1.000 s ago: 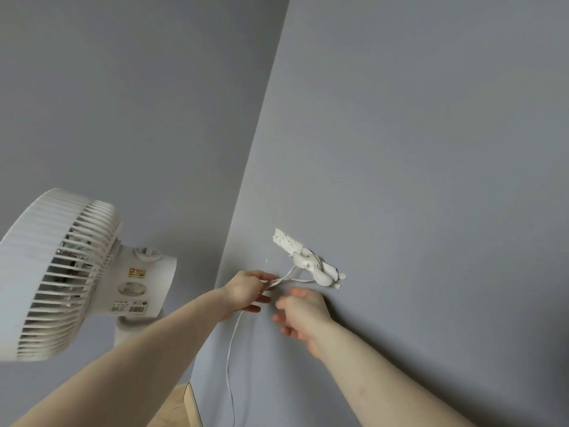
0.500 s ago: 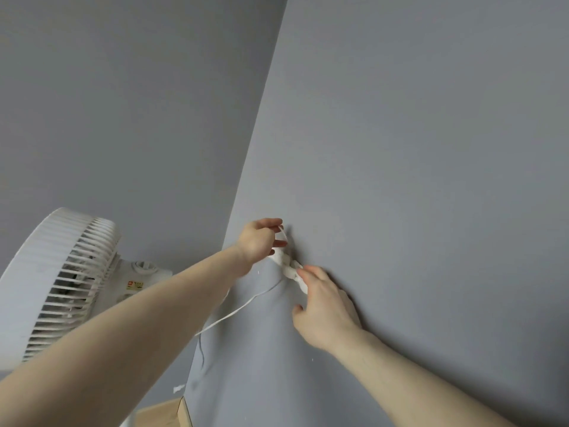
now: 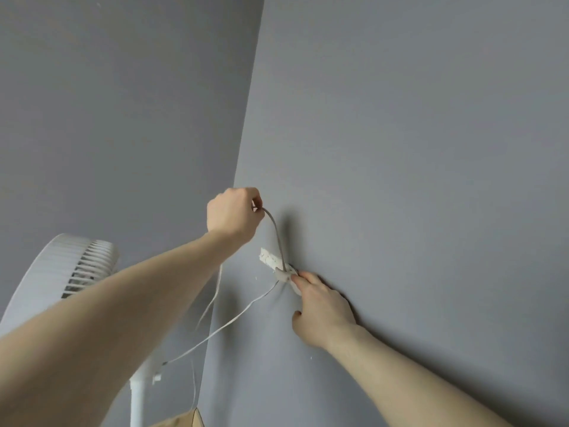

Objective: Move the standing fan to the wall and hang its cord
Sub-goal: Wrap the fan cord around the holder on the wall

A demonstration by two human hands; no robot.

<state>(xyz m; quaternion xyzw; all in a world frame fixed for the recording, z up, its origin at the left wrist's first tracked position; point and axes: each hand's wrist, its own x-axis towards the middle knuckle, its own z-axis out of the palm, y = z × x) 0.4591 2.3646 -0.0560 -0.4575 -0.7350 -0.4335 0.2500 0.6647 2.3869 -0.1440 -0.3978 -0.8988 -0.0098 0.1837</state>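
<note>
At the corner of two grey walls, fan (image 3: 58, 272) low left: white grille and white pole (image 3: 137, 396) visible, rest cut off by left forearm. Standing close to the left wall (image 3: 107, 118), just beside the corner.

On the right wall (image 3: 400, 149), white hook (image 3: 284, 274) fixed below a white mounting strip (image 3: 269, 258). Both partly covered by fingers.

Left hand (image 3: 232, 215) raised above and left of hook, closed into a fist, pinching cord (image 3: 277, 238) at thumb and forefinger. Cord taut from fist down to hook, slightly bowed.

Right hand (image 3: 321, 309) flat against right wall just below-right of hook, fingertips (image 3: 303, 277) touching hook and the cord there. Fingers curled loosely, thumb apart lower left. Whether gripping hook or only pressing on it: cannot tell.

From hook, one run of cord slanting down-left to a small white clip or tie (image 3: 156, 378) near pole. Second strand hanging slack from under left forearm, dropping along the corner toward floor.

Bottom edge, by pole: tan cardboard-like corner (image 3: 184, 420), identity unclear.

Shadows of hand and cord on right wall beside hook.
</note>
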